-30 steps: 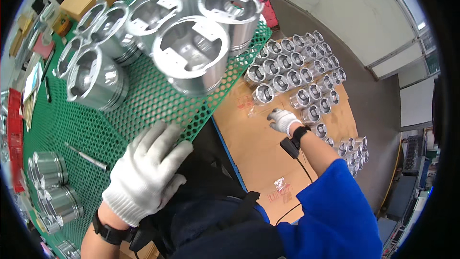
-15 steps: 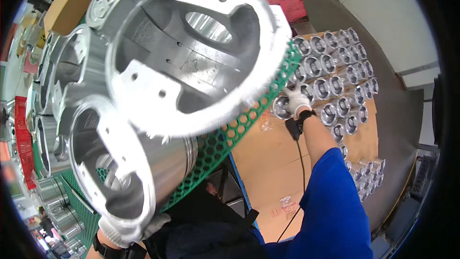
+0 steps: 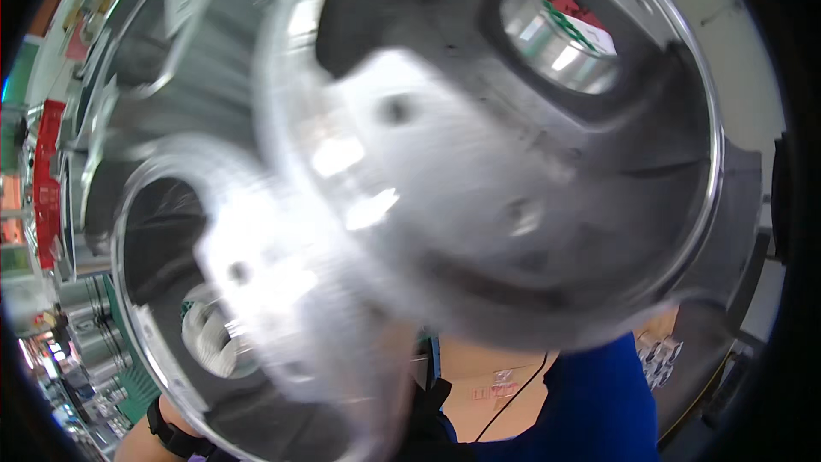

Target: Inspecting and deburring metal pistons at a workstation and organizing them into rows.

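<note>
A large silver metal piston, blurred and very close, fills the middle and right of the view, its hollow side facing me. Left of it, a second piston stands with its hollow side toward me. My left hand shows only as a piece of white knitted glove through the round hole in this second piston. Its fingers are hidden, so its grip cannot be told. My left forearm, with a black wristband, comes in at the lower left. My right hand is hidden behind the large piston; only its blue sleeve shows.
More pistons stand on green matting at the left. A red crate is beyond them. Cardboard lies below, crossed by a black cable. Several small pistons show at the lower right.
The pistons have become larger in view, and the large one now extends farther right. It covers my right hand, which was at a piston on the cardboard. My left hand has become mostly hidden.
</note>
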{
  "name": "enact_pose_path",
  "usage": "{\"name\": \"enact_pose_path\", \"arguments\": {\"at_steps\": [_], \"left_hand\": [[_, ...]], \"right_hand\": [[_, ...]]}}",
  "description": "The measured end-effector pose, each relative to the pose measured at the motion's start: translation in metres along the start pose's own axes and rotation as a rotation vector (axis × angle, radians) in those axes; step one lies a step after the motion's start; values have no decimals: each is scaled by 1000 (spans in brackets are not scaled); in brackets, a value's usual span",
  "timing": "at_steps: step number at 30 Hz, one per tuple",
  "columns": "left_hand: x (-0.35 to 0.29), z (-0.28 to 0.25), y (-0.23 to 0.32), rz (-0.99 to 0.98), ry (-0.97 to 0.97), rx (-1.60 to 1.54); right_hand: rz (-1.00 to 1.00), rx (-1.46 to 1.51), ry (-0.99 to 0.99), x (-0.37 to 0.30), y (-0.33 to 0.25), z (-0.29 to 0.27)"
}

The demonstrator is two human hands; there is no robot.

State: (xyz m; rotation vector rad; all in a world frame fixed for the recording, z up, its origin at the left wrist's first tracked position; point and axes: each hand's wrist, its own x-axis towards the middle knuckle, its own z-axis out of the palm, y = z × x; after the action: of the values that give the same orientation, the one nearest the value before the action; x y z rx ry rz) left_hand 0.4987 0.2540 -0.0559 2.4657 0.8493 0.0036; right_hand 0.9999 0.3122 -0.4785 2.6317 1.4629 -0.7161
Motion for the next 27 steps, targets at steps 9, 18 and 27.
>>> {"name": "enact_pose_path", "arguments": {"at_steps": [9, 18, 27], "left_hand": [[34, -4, -8, 128, 247, 106], [18, 4, -10, 231, 343, 85], [-114, -18, -56, -99, 515, 526]], "right_hand": [[-366, -271, -189, -97, 46, 75], [-132, 351, -538, -304, 17, -20], [-271, 230, -152, -447, 8, -148]]}}
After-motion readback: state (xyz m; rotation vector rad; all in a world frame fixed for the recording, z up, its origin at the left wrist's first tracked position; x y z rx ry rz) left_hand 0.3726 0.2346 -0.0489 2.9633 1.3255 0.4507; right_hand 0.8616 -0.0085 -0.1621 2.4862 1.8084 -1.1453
